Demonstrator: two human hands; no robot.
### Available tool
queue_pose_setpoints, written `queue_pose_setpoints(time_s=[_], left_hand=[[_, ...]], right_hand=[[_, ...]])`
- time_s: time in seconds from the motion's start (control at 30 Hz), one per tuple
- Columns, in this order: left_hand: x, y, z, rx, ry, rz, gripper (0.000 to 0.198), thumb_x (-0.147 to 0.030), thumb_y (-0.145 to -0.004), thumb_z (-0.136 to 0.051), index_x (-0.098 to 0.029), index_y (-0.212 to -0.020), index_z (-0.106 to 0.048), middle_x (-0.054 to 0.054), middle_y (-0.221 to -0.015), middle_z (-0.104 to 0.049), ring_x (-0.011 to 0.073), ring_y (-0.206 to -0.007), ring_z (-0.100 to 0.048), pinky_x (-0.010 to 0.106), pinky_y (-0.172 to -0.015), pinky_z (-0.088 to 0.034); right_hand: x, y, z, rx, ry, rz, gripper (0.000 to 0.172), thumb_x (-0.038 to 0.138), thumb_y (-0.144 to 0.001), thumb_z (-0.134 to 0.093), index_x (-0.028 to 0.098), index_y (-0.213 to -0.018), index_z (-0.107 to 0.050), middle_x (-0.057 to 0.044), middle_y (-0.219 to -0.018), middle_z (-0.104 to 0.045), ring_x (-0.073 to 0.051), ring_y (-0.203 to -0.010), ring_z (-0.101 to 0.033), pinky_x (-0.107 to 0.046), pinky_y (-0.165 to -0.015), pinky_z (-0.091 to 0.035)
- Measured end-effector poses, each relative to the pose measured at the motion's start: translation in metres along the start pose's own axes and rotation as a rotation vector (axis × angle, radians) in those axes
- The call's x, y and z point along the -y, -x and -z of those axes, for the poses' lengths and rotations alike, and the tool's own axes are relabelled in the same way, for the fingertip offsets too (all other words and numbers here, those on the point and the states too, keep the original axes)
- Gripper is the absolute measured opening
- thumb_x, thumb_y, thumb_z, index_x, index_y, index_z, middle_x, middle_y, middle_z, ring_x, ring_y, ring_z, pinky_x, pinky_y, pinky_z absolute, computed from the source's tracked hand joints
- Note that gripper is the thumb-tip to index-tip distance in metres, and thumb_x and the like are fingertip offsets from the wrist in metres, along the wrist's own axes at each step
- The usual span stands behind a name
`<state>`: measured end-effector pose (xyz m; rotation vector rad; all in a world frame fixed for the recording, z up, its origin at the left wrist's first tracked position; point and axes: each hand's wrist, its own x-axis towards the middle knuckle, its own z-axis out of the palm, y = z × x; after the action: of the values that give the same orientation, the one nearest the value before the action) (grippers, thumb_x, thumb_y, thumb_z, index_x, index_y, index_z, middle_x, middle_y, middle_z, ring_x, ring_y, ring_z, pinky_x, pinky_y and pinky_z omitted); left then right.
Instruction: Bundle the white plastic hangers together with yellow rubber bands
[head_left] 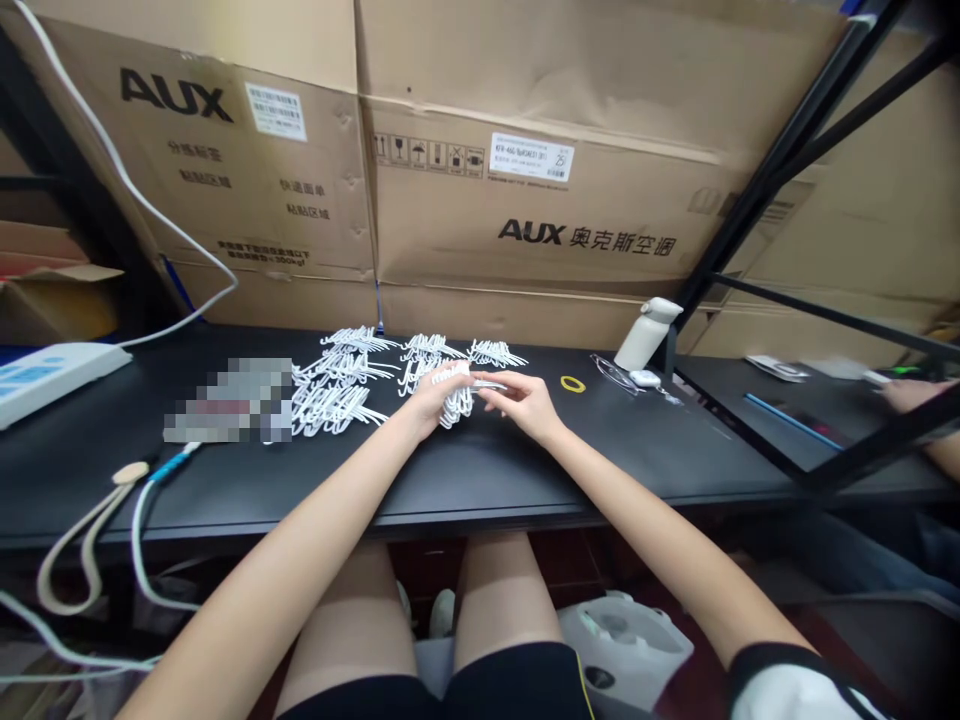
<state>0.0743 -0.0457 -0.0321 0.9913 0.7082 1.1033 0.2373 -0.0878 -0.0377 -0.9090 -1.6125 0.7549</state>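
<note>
Above the black table's near half, my left hand point(429, 402) is closed around a bundle of thin white hook-ended pieces point(457, 408). My right hand point(529, 404) comes in from the other side, its thumb and fingers pinched at the thin pale ends that stick out of that bundle. Exactly what lies between the right fingertips is too small to make out. Similar white bundles point(337, 408) lie in stacks just left of my hands, and more bundles point(429, 347) rest behind them. One smaller bundle point(496, 352) sits beyond my right fingers.
A yellow ring point(573, 384), glasses point(616, 374) and a white bottle point(647, 335) are to the right on the table point(480, 490). Left are a blurred-out device point(232, 400), cables and a power strip point(60, 378). Cardboard boxes point(585, 200) wall the back. Beyond a black frame, another person's hand point(919, 396) shows.
</note>
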Motion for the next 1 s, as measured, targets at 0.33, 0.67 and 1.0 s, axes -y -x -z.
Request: queue_pose_setpoints(time_s=[0.33,0.67,1.0], left_hand=[[-0.002,-0.002,0.001,-0.075,0.018,0.008,0.038,-0.018,-0.053,-0.073,-0.016,-0.086,-0.057,0.0,-0.074,-0.066,0.0111,-0.056,-0.059,0.024,-0.052,-0.048],[-0.001,0.0,-0.001,-0.066,-0.016,-0.006,0.031,-0.018,-0.057,-0.069,-0.016,-0.086,-0.057,0.0,-0.07,-0.065,0.0107,-0.055,-0.057,0.022,-0.051,-0.046],[0.002,0.003,-0.004,0.046,0.027,-0.028,0.034,-0.018,-0.057,-0.074,-0.014,-0.087,-0.06,0.0,-0.071,-0.064,0.012,-0.062,-0.06,0.021,-0.054,-0.043]], right_hand=[[-0.003,-0.002,0.003,-0.287,0.045,0.126,0.041,0.043,-0.086,-0.055,0.023,-0.119,-0.065,-0.011,-0.128,-0.06,-0.018,-0.07,-0.071,-0.025,-0.045,-0.052],[0.006,0.001,0.009,-0.153,0.217,0.145,0.06,0.041,-0.068,-0.076,0.024,-0.124,-0.061,-0.011,-0.126,-0.059,-0.008,-0.053,-0.055,-0.026,-0.046,-0.046],[-0.002,0.003,-0.006,0.005,0.32,0.278,0.039,0.037,-0.075,-0.071,0.025,-0.112,-0.068,-0.007,-0.102,-0.06,-0.009,-0.056,-0.05,-0.026,-0.049,-0.045]])
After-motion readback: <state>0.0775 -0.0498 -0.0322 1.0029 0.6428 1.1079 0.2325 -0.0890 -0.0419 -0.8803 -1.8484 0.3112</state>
